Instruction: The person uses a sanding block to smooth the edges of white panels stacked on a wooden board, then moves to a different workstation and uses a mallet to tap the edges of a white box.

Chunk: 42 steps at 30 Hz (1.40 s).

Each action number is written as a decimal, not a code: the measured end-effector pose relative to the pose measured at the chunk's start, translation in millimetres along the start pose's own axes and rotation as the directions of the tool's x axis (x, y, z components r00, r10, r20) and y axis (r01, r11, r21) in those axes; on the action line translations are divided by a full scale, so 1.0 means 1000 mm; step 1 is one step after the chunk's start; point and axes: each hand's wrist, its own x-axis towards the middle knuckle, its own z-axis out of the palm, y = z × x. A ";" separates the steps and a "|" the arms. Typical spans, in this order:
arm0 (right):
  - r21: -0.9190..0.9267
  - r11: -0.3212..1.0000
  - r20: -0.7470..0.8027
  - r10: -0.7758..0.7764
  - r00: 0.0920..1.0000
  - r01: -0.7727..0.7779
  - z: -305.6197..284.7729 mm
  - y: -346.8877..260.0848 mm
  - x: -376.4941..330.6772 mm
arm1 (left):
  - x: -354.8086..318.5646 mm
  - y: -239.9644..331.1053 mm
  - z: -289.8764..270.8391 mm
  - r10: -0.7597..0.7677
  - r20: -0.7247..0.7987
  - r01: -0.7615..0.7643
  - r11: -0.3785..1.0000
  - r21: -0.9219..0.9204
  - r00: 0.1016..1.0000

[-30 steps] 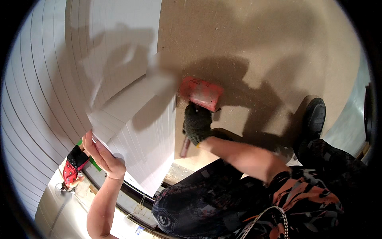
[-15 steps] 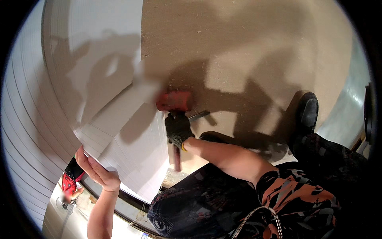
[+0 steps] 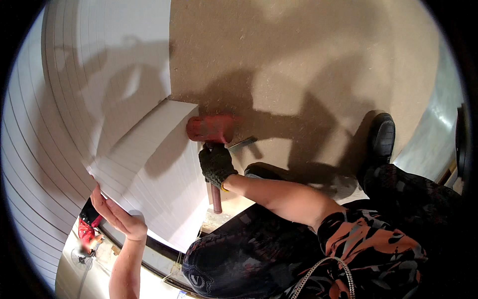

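Observation:
My right hand (image 3: 217, 163), in a dark knitted glove, is closed round the handle of a mallet (image 3: 211, 128) with a red cylindrical head. The mallet's head is beside the near right end of a white block (image 3: 172, 164) marked with fine lines, like stacked sheets or boards; whether they touch is hard to tell. My bare left hand (image 3: 119, 218) lies along the block's lower left edge, fingers stretched out and palm toward it. The thumb is mostly hidden.
More white lined stacks (image 3: 64, 124) rise on the left. A brown surface (image 3: 298, 50) spreads ahead, with a dark flat bar (image 3: 242, 144) on it near the mallet. My black shoe (image 3: 382, 132) is at right. A person in red (image 3: 87, 229) and a fan (image 3: 79, 256) appear lower left.
The mallet and my right hand have shifted slightly left, closer to the white block's end. My left hand keeps its place along the edge. The whole view has shifted a little.

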 end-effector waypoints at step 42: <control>-0.428 0.792 0.224 -0.373 0.900 0.435 0.002 0.018 -0.025 | -0.001 0.001 0.002 0.018 0.008 -0.019 0.999 0.034 1.000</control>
